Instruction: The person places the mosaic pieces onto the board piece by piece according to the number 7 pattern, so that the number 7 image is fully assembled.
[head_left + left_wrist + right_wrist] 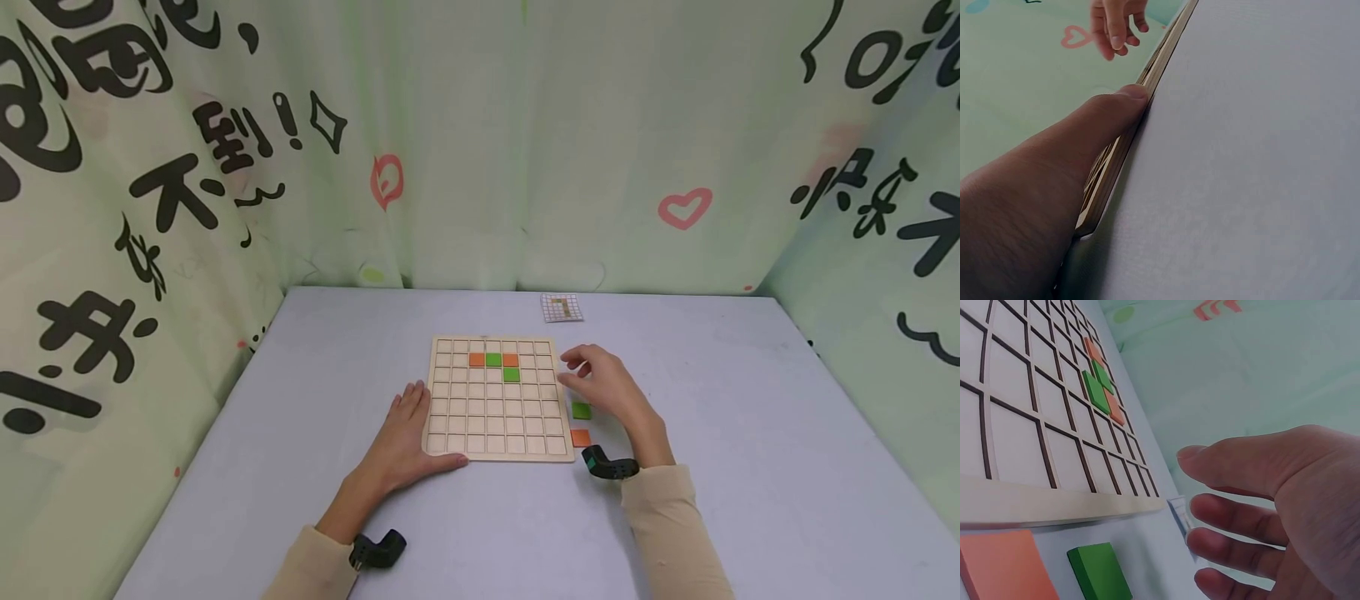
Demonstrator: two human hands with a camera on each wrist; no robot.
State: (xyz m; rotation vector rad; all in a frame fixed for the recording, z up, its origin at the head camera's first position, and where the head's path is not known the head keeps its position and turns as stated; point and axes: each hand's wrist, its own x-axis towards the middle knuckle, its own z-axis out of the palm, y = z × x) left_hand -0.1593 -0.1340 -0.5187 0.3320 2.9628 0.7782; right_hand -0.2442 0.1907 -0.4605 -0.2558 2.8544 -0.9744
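A wooden grid board (495,417) lies flat on the table. In its second row sit an orange tile (476,360), a green tile (492,360) and another orange tile (511,360), with a second green tile (512,375) below that last one. My left hand (408,429) rests flat against the board's near left corner, its thumb (1113,115) touching the board's edge (1160,62). My right hand (600,383) hovers just past the board's right edge, fingers (1235,506) loosely bent and holding nothing. Under it lie a loose green tile (581,410) and a loose orange tile (581,437).
A small pattern card (562,307) lies at the back of the grey table (750,433). Printed curtains (480,150) close off the back and both sides.
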